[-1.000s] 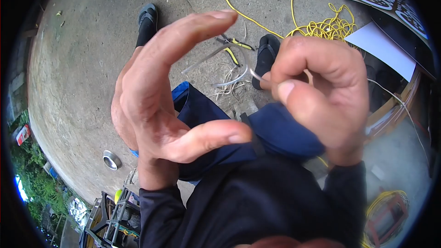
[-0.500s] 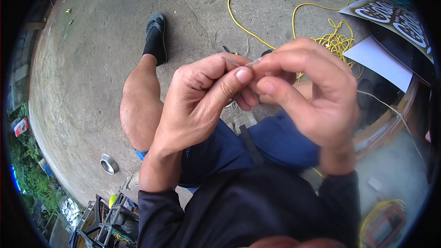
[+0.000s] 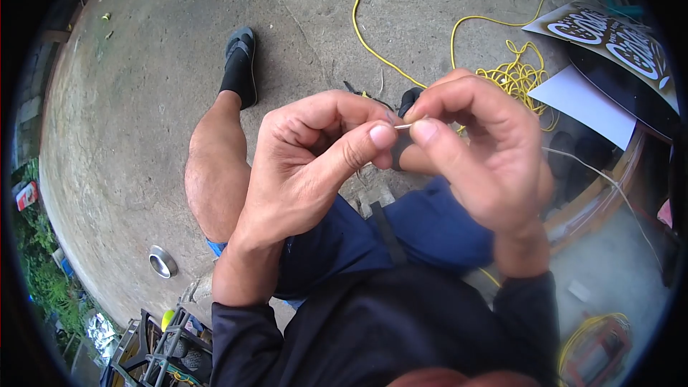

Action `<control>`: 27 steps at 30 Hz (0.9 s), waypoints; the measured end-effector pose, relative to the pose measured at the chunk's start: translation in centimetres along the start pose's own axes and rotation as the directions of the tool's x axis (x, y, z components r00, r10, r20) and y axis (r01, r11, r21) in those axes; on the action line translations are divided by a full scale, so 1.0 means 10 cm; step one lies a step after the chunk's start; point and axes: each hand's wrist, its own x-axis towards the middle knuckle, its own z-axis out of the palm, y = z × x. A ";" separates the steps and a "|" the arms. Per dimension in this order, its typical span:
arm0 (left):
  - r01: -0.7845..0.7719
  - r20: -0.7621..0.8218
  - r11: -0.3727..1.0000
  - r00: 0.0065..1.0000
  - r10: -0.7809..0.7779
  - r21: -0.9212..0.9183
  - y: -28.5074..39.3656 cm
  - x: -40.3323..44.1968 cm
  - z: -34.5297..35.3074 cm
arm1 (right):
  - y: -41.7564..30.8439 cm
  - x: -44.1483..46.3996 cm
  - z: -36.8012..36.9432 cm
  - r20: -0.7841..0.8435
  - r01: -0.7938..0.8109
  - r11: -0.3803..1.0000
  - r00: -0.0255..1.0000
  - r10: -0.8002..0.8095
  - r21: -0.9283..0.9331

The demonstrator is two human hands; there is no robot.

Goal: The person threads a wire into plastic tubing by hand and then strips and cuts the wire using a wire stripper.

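My left hand (image 3: 308,161) pinches one end of a short, thin wire (image 3: 403,127) between thumb and forefinger. From the other side, my right hand (image 3: 480,147) holds the same wire in a thumb and fingertip pinch. Only a small pale length of it shows in the narrow gap between the fingertips; the rest is hidden by my fingers. Both hands are raised over my blue shorts (image 3: 437,222). Partly covered behind the fingers, a dark tool tip with a bit of yellow (image 3: 356,91) lies on the floor.
Tangled yellow cord (image 3: 512,82) lies on the concrete floor (image 3: 143,115) beyond my right hand. Printed boards (image 3: 609,39) and a white sheet (image 3: 584,104) are at the right. A metal bowl (image 3: 163,262) sits lower left, near a metal frame (image 3: 154,351).
My left hand, spread a second ago, has closed in a pinch on the wire. The looped wire seen earlier is now mostly hidden. Both hands have come together, their fingertips nearly meeting.
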 end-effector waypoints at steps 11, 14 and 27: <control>-0.034 -0.035 0.990 0.999 0.039 0.140 0.05 -0.05 -0.03 | 0.00 0.02 0.06 0.051 -0.217 0.882 0.975 0.215 0.418; -0.164 0.038 0.923 0.986 0.161 0.349 0.01 -0.03 -0.02 | 0.04 0.06 0.06 0.166 -0.250 0.794 0.968 0.189 0.555; -0.174 0.008 0.944 0.984 0.179 0.281 0.00 -0.04 0.03 | 0.13 0.04 0.04 -0.085 0.178 0.982 0.980 -0.182 -0.060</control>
